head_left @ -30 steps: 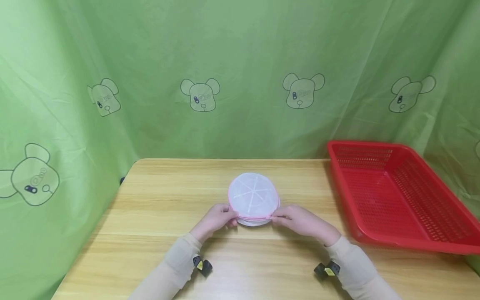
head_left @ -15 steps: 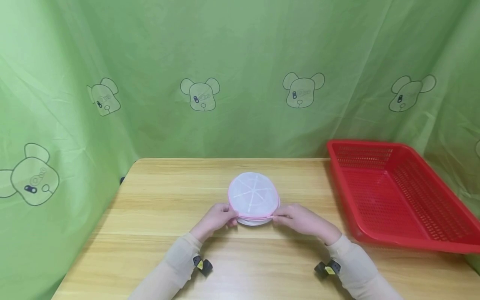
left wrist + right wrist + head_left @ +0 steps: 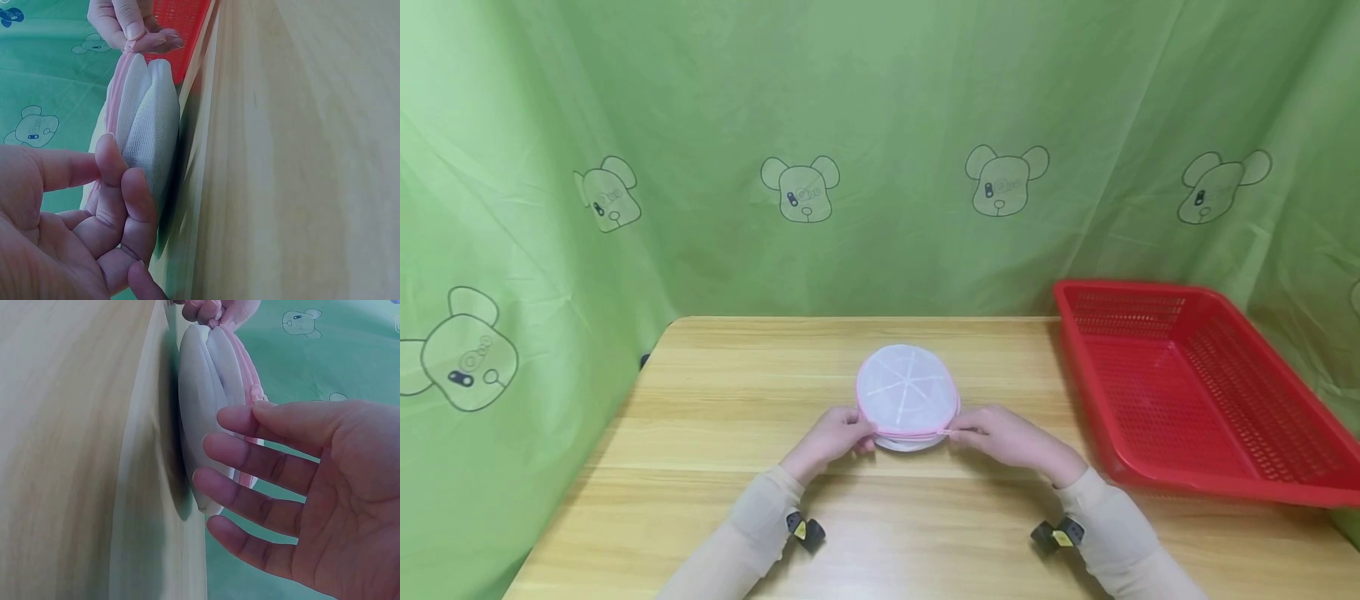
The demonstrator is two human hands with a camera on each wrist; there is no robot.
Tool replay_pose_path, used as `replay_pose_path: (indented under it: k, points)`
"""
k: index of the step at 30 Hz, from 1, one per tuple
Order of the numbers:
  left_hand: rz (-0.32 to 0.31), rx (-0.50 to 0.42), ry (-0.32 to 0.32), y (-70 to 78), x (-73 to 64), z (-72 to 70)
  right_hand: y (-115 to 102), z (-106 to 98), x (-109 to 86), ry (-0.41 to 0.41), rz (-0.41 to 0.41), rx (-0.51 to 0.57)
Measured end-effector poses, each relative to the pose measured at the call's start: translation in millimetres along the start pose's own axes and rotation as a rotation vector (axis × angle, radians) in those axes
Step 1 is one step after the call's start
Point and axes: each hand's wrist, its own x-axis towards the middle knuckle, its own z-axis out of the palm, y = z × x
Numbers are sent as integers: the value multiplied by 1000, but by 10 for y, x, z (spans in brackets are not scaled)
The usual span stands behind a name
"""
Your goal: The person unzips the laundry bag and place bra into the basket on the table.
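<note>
A round, flattish white mesh zip bag (image 3: 906, 383) with pink trim lies near the middle of the wooden table. At its near left edge, my left hand (image 3: 830, 438) pinches the rim between thumb and fingers, next to the pink zipper (image 3: 114, 94). On the near right side, my right hand (image 3: 1006, 437) pinches the pink zipper pull (image 3: 257, 392) between thumb and index finger; its other fingers are spread beside the bag's side. The bag's white mesh wall (image 3: 150, 131) bulges below the zipper in the left wrist view. Its inside is hidden.
To the right stands a large red plastic basket (image 3: 1101, 417) with perforated walls, reaching over the table's right side. A green curtain (image 3: 895, 250) with bear-head prints hangs behind and beside the wooden table (image 3: 737, 375).
My right hand has shifted slightly to the right along the bag's near edge, with the zipper pull in its fingers. The left hand and the bag stay in place.
</note>
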Motion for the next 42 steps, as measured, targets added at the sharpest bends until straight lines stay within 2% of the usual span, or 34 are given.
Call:
replay_pose_path:
  k: [13,20,27,34,42]
  points:
    - [0,4,13,13,-14,10,-19,-22,-6,1,7,-1]
    - [9,8,17,26,-28,-1,-12,-82,-37,15,56,-25]
    - [-1,19,24,15,-21,-7,-17,-97,-42,17,30,-23]
    - [-8,15,21,10,-18,-11,-20,-65,-34,17,52,-30]
    - [-2,18,4,10,-8,-15,-20,-18,-11,30,29,-45]
